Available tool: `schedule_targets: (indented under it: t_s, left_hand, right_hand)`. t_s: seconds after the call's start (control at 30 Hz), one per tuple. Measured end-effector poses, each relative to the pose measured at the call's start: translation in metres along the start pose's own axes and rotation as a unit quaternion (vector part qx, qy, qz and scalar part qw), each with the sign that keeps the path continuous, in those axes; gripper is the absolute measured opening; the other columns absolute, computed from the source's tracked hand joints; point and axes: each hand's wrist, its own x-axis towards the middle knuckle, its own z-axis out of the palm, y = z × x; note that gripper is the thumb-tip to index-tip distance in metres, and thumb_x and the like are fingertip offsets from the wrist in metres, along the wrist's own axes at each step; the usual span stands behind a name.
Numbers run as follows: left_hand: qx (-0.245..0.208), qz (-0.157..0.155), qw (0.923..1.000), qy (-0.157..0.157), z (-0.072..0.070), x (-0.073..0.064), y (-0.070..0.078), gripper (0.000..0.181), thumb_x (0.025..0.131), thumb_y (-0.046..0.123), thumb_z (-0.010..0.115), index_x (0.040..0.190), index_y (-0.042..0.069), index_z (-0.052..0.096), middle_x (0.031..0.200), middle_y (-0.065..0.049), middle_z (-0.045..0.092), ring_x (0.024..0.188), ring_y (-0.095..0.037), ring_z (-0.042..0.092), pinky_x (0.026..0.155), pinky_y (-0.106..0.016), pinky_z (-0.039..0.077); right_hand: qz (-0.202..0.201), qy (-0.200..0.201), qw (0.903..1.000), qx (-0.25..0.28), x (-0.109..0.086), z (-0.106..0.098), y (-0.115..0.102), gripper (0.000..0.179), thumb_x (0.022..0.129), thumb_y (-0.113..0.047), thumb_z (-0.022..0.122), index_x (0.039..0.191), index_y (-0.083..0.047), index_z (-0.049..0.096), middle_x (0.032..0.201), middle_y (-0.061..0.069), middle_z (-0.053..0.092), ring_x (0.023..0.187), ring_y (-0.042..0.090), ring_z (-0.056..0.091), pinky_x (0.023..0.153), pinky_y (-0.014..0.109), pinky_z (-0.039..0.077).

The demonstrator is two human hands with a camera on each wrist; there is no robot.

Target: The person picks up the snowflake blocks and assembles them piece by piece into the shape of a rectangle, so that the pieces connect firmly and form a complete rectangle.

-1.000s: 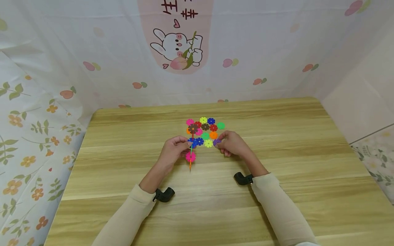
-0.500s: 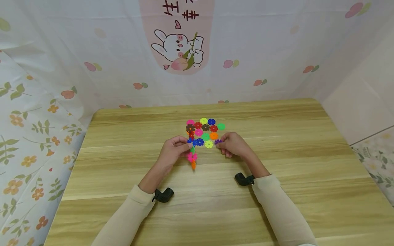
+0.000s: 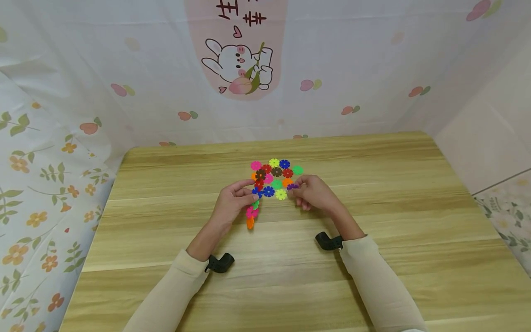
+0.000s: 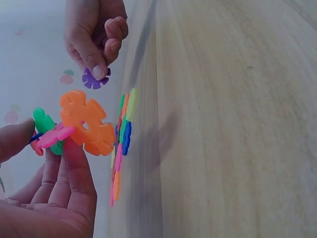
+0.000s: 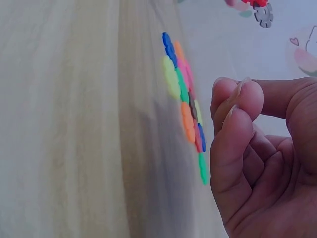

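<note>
My left hand pinches a chain of interlocked plastic snowflake discs near a blue disc. The chain runs from a brown disc through red, blue, green and pink to an orange disc at the near end. In the left wrist view that orange disc faces the camera, raised off the table. A purple snowflake disc is pinched between thumb and fingers of my right hand, apart from the chain. The right wrist view shows the fingertips together, hiding the disc.
Loose snowflake discs lie flat in a cluster on the wooden table, including yellow-green, orange and green ones. A patterned cloth hangs behind the table. Black wrist mounts sit at both cuffs.
The chain has twisted in my left hand; its near end swung slightly right, then left, and its discs now show at other angles. My right hand keeps the purple disc, tilting it flatter.
</note>
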Motion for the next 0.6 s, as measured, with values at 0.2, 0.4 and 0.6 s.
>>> schedule_targets:
  t_s: [0.2,0.4,0.6]
  left_hand:
    - [0.006,-0.004,1.0,0.005,0.001,0.0,0.002,0.045,0.089,0.002,0.068,0.132,0.002,0.058,0.095,-0.005,0.059,0.082,-0.013,0.058,0.072,-0.017,0.052]
    - [0.001,0.001,1.0,0.001,0.001,-0.001,0.002,0.037,0.092,0.007,0.066,0.128,0.002,0.057,0.092,-0.005,0.057,0.088,-0.03,0.068,0.071,-0.019,0.052]
    - [0.016,0.002,0.9999,0.001,0.002,-0.001,0.004,0.036,0.092,0.012,0.067,0.126,0.004,0.059,0.095,-0.006,0.056,0.093,-0.037,0.069,0.067,-0.018,0.053]
  right_hand:
    - [-0.008,0.002,1.0,0.005,-0.003,-0.001,-0.007,0.019,0.098,-0.017,0.058,0.106,0.0,0.056,0.063,0.008,0.06,0.046,0.016,0.052,0.046,0.026,0.049]
    - [-0.02,0.007,0.9995,0.021,-0.002,-0.002,-0.012,0.021,0.1,-0.021,0.056,0.106,-0.001,0.055,0.064,0.009,0.059,0.046,0.016,0.052,0.047,0.028,0.051]
    - [-0.029,0.001,0.9986,0.045,-0.003,-0.003,-0.019,0.022,0.102,-0.022,0.052,0.101,0.0,0.055,0.066,0.012,0.059,0.046,0.016,0.052,0.047,0.03,0.051]
